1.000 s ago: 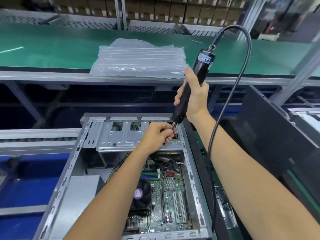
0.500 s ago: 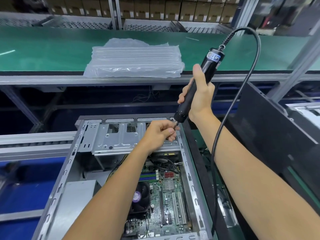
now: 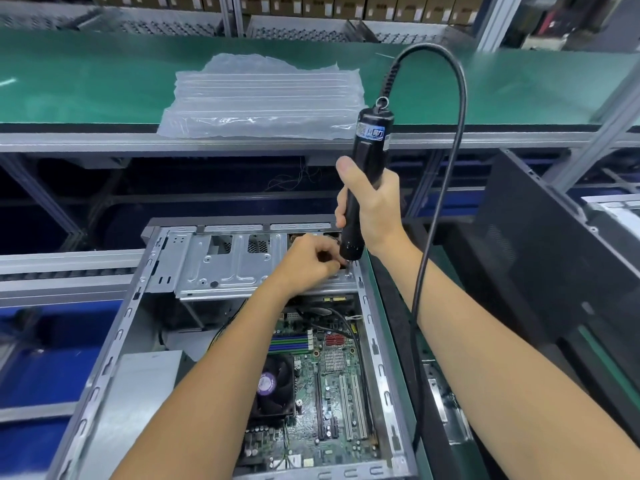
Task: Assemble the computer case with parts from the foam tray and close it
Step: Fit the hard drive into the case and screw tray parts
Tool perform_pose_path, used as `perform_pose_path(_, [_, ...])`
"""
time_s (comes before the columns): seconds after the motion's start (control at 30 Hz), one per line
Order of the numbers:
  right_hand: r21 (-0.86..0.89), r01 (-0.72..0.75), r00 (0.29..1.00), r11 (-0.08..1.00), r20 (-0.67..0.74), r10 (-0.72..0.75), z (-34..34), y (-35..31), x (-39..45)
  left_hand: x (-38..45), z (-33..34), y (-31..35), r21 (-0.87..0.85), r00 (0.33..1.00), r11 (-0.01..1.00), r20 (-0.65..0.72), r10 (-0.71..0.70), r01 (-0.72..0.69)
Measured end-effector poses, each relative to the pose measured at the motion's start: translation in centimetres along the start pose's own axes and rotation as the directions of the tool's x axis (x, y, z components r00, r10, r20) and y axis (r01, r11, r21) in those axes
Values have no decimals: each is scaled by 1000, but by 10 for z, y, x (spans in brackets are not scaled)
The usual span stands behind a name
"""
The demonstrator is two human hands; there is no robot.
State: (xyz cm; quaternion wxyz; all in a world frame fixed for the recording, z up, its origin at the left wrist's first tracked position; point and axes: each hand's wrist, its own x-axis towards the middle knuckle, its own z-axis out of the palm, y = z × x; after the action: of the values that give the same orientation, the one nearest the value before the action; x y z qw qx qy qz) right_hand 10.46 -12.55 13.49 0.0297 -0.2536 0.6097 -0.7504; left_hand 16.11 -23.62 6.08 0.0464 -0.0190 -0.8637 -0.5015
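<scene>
A stack of clear plastic bags [image 3: 259, 98] lay on a green conveyor belt [image 3: 86, 74]. Behind it, brown cardboard boxes [image 3: 346, 5] lined a shelf. A black case panel [image 3: 540, 244] stood tilted at the right, near a grey aluminium frame post [image 3: 602, 133].

Def a factory assembly line: green conveyor belt [image 3: 86, 84], aluminium frame rails [image 3: 62, 271], stacked cardboard boxes [image 3: 346, 5] at the back, corded electric screwdriver [image 3: 367, 174].
</scene>
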Motion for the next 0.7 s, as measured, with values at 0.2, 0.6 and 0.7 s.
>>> perform_pose_path(0.2, [-33,19,1000,999,20,-19,-1,4,-3,-2,3,0,70,999,997,51,16,-19])
perform_pose_path(0.6, [-36,31,999,999,-36,-32,-6,5,-6,0,4,-1,112,997,993,71,24,-32])
perform_pose_path(0.7, [-16,31,997,999,-64,-32,-7,4,-6,1,4,-1,110,997,994,74,18,-26])
